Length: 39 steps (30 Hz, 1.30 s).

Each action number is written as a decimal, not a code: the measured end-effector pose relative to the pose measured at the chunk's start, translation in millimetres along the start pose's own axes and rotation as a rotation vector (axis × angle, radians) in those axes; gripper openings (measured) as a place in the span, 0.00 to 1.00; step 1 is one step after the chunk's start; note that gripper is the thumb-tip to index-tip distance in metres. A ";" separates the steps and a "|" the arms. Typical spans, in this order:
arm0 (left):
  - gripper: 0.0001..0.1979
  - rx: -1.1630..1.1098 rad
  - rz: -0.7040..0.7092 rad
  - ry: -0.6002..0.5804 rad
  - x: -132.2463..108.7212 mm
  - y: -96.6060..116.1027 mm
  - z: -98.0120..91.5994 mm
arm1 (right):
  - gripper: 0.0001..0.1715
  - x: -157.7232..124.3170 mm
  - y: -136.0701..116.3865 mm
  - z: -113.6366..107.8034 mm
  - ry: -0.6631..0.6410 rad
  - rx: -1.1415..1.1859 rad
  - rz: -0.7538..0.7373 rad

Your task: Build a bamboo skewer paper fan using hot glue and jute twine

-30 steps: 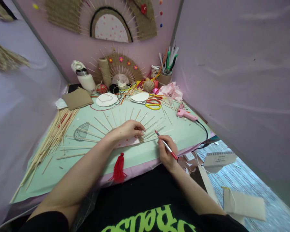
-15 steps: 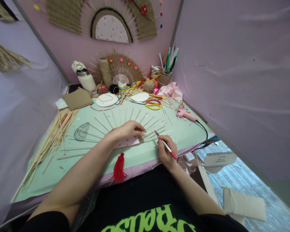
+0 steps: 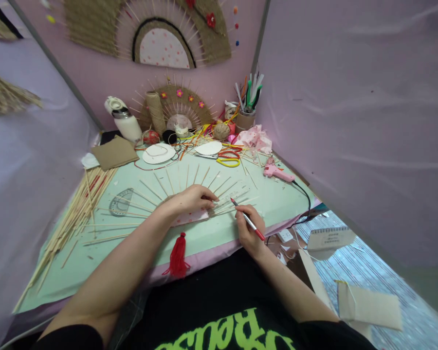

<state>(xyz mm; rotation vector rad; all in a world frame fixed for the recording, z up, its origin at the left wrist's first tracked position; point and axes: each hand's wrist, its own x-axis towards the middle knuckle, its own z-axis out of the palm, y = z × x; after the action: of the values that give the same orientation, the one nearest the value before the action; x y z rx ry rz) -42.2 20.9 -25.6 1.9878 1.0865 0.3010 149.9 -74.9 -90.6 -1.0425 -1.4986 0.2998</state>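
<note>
A fan frame of thin sticks (image 3: pixel 155 181) spreads over the pale green tabletop, with a half-round white base with pink dots (image 3: pixel 190 217) at its centre. My left hand (image 3: pixel 194 199) lies across that base, fingers bent and closed on the near end of a clear ruler (image 3: pixel 237 193). The ruler lies slantwise over the sticks on the right side. In my right hand (image 3: pixel 251 231) is a red-and-silver marker pen (image 3: pixel 253 227), its red tip pointing up-left just over the sticks by the ruler. A red tassel (image 3: pixel 178 255) rests at the front edge.
Loose sticks (image 3: pixel 69 214) and a clear protractor (image 3: pixel 120 202) lie at left. Scissors (image 3: pixel 228 158), white discs (image 3: pixel 158 153), yarn balls and a white bottle (image 3: pixel 127 124) stand behind. A pink glue gun (image 3: pixel 277 171) with its cord is at right.
The view has shifted slightly, so the background sits a little further left and lower. Both hands keep nearly the same pose, and the marker pen's tip stays near the ruler.
</note>
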 end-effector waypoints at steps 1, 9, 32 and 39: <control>0.13 -0.001 0.006 -0.002 0.2 -0.7 0.0 | 0.08 0.1 -0.1 -0.1 0.000 -0.006 0.002; 0.13 0.013 0.024 0.023 3.2 -4.2 0.0 | 0.08 0.5 -1.8 -0.6 0.008 -0.019 -0.006; 0.15 0.172 0.029 -0.045 -0.9 9.4 1.4 | 0.08 0.8 -2.6 -0.6 0.006 -0.007 -0.001; 0.14 0.211 0.053 -0.065 -1.5 12.3 0.0 | 0.08 1.0 -1.1 -1.6 0.029 -0.004 0.001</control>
<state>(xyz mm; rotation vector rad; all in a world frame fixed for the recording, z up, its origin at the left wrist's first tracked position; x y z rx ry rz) -36.0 16.2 -16.0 2.2000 1.0621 0.1522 151.0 -75.4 -88.8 -1.0474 -1.4733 0.2814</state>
